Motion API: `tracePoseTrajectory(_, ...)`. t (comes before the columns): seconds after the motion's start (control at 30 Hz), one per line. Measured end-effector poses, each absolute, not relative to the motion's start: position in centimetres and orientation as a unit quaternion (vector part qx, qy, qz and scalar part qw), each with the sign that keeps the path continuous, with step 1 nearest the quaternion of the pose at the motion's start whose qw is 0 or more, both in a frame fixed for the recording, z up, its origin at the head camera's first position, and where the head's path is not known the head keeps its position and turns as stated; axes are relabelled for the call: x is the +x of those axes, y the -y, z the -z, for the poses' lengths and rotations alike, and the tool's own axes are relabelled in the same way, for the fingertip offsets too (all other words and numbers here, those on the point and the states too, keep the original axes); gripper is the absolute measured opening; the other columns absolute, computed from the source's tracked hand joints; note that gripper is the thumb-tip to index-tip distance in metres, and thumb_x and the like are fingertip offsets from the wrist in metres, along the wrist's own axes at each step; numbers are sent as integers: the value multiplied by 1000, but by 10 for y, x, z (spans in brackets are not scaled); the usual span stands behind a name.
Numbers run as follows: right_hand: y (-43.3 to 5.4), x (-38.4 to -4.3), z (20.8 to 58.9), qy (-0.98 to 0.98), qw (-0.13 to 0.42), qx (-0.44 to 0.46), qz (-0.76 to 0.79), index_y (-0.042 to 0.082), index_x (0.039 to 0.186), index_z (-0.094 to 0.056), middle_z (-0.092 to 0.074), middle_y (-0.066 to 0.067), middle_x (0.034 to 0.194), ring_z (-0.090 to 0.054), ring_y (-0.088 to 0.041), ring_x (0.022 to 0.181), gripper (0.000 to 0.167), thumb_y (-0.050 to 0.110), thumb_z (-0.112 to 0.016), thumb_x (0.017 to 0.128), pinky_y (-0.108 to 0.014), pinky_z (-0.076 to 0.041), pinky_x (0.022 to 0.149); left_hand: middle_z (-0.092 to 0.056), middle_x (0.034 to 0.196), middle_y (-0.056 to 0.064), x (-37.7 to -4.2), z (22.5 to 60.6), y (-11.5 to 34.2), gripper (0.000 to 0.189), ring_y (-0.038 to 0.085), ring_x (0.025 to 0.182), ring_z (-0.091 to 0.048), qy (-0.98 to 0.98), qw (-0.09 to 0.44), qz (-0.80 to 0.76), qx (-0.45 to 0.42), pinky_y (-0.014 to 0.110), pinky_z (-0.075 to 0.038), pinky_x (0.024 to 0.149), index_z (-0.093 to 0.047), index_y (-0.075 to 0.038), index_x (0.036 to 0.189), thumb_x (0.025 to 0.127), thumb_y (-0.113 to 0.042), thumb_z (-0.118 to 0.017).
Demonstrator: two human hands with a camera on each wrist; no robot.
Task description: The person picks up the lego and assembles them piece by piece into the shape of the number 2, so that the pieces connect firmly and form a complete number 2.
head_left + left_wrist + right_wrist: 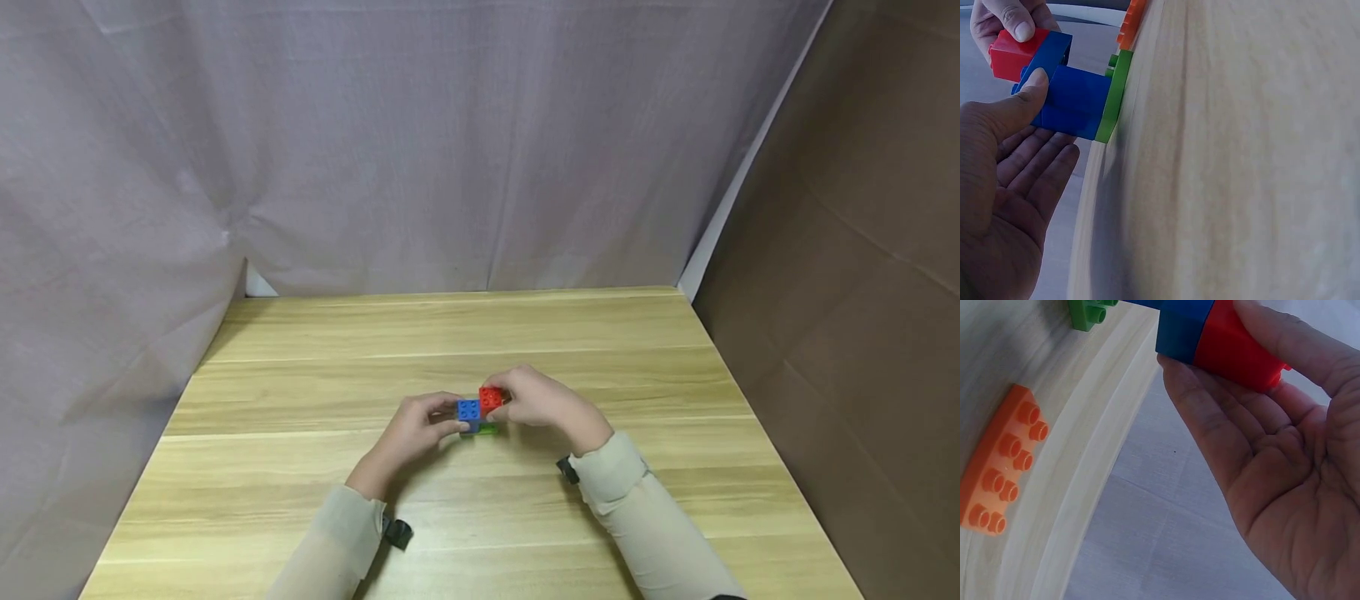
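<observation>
A small stack of toy building bricks stands on the wooden table. Its base is a flat green brick (1121, 94), with blue bricks (1079, 100) stacked above it. A further blue brick (1182, 330) overhangs the base, and a red brick (491, 398) sits on that overhanging part. My left hand (420, 427) pinches the blue part of the stack, its thumb on the near side and its fingers mostly behind. From the right, my right hand (536, 398) grips the red brick between thumb and fingers, its fingertips reaching the blue brick under it.
A flat orange brick (1000, 465) with studs lies on the table near the right hand. Grey cloth (420, 150) hangs behind the table (300, 342), and a brown panel (847, 250) stands along its right side.
</observation>
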State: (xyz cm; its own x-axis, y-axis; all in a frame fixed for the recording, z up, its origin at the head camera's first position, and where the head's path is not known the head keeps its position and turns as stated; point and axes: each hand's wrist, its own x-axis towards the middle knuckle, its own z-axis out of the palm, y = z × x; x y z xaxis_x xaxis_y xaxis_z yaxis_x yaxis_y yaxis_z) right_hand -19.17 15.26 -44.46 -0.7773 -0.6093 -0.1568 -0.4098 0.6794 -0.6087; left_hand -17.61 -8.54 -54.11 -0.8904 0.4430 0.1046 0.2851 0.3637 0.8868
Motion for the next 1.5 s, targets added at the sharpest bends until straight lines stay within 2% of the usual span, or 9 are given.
tracePoseTrajectory(0.8, -152, -188, 445, -899, 177, -277, 289, 11, 111, -70, -63, 8, 82, -53, -10, 72, 24, 15, -79, 89, -29, -48, 67, -73, 114, -4, -174, 540, 86, 36, 10, 102, -70, -827, 69, -514, 218, 27, -55, 92, -71, -18, 120, 87, -27, -81)
tracePoseTrajectory(1.1, -152, -191, 444, -901, 174, -279, 283, 8, 116, -70, -64, 8, 86, -54, -11, 73, 30, 15, -79, 89, -29, -49, 69, -72, 117, -2, -176, 539, 87, 38, 10, 104, -69, -827, 68, -512, 223, 25, -55, 91, -71, -17, 122, 86, -27, -81)
tracePoseTrajectory(1.5, -152, -191, 443, -900, 176, -279, 285, 8, 114, -70, -64, 7, 85, -55, -12, 74, 28, 15, -79, 88, -29, -50, 69, -73, 115, -2, -178, 539, 86, 38, 10, 103, -69, -830, 72, -508, 221, 26, -54, 92, -71, -18, 121, 86, -27, -81)
